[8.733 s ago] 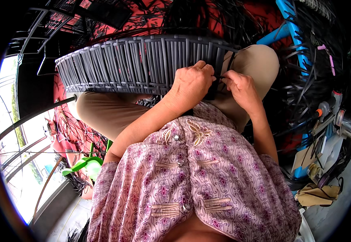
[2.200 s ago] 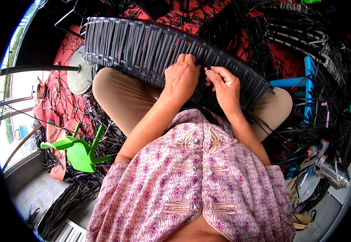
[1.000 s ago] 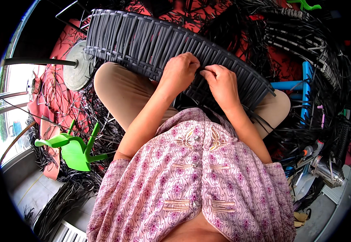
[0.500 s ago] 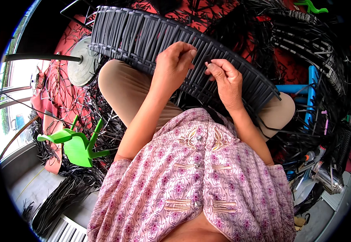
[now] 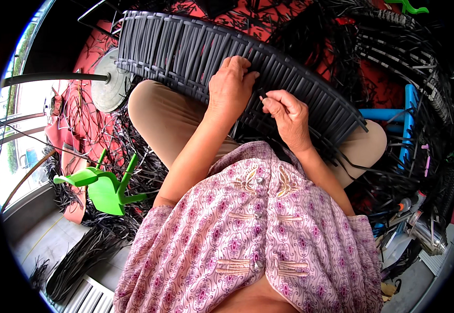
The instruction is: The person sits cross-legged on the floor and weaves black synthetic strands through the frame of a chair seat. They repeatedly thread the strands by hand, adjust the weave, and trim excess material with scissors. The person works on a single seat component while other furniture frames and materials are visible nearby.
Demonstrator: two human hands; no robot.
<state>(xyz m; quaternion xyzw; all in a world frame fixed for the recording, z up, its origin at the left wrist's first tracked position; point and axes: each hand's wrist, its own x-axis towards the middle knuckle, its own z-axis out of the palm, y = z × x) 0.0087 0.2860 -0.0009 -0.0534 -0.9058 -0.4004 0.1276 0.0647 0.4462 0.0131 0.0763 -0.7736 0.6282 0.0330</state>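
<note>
Left hand: the left hand (image 5: 230, 86) lies on the woven panel (image 5: 195, 52), fingers curled over its strips, gripping the weave.
Right hand: the right hand (image 5: 288, 116) is pinched shut on a thin dark strip (image 5: 262, 98), just beside the left.
Panel: dark grey, curved, resting across the person's lap.
Around: loose dark strips (image 5: 80, 255) on the floor, a green plastic stool (image 5: 104, 185) at the left, a blue frame (image 5: 407, 117) at the right.

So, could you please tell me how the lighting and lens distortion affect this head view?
In the head view, fisheye bends the woven panel into an arc and leaves black corners; the window strip at the left edge is blown out white; the left hand and right hand are evenly lit and sharp; the dark strands on the right lose detail.
</note>
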